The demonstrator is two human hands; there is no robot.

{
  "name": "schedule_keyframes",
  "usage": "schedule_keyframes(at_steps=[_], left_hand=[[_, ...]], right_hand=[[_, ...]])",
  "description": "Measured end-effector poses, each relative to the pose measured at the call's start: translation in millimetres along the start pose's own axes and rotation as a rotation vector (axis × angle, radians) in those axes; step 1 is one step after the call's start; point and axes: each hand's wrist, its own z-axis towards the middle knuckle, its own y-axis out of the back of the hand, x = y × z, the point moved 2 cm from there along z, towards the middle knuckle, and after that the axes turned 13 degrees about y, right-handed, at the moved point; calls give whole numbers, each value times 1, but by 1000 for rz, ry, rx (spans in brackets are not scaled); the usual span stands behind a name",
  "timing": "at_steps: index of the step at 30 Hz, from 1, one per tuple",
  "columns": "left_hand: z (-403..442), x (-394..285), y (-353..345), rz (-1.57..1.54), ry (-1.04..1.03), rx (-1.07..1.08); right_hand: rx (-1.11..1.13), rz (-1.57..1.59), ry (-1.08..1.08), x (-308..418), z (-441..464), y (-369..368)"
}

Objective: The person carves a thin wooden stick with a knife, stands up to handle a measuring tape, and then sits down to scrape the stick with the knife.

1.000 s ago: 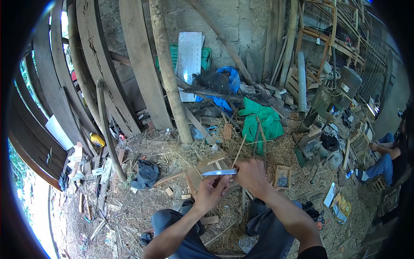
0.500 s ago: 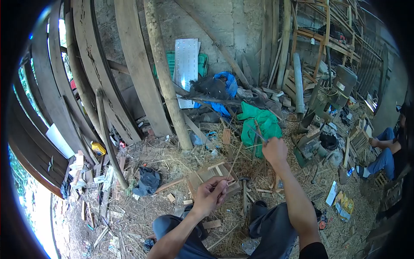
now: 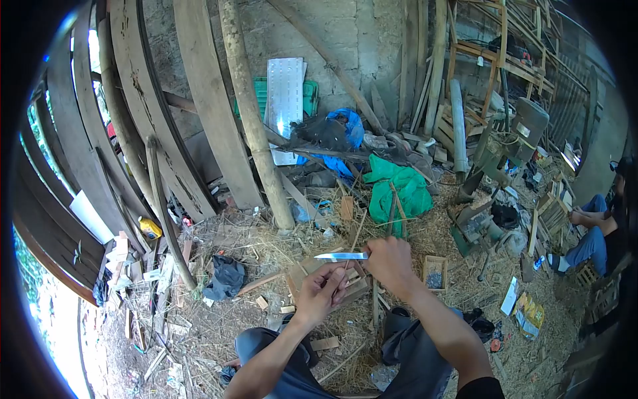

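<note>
We look down on an earthen floor strewn with straw, on which wood scraps lie scattered. To our left, we see a crumpled black bag and, farther out, a yellow bottle among the scraps. Ahead of us a green sheet lies heaped in folds. To our right sits a wooden tray of small grey bits; beyond it, a white strip lies just beside a yellow packet.

Right fingers hide the handle of the knife.
</note>
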Motion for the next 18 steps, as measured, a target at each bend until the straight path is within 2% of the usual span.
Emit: schedule_keyframes(at_steps=[2, 4, 5, 7, 10, 11, 12, 13, 14, 16, 18], left_hand=[[4, 3, 6, 12, -15, -13], [3, 6, 8, 19, -27, -21], [-1, 6, 8, -12, 32, 6], [-7, 4, 5, -40, 85, 38], [-6, 2, -2, -56, 84, 25], [-1, 2, 0, -9, 21, -29], [0, 2, 3, 36, -37, -89], [1, 1, 3, 29, -38, -98], [2, -2, 3, 47, -40, -106], [4, 2, 2, 63, -34, -111], [4, 7, 2, 129, -47, -158]], right_hand=[[26, -15, -32, -7, 6, 3], [6, -77, -155, -17, 10, 6], [7, -79, -155, -28, 12, 7], [-148, -199, -271, -55, 14, 17], [-236, -222, -276, -57, 7, 26], [-234, -226, -267, -52, 5, 27], [-167, -93, -195, -41, 3, 25], [-98, 43, -123, -28, 1, 20], [-92, 45, -118, -16, -2, 16], [-12, 26, 168, 9, -5, 5], [-5, -10, 116, 12, 1, 3]])
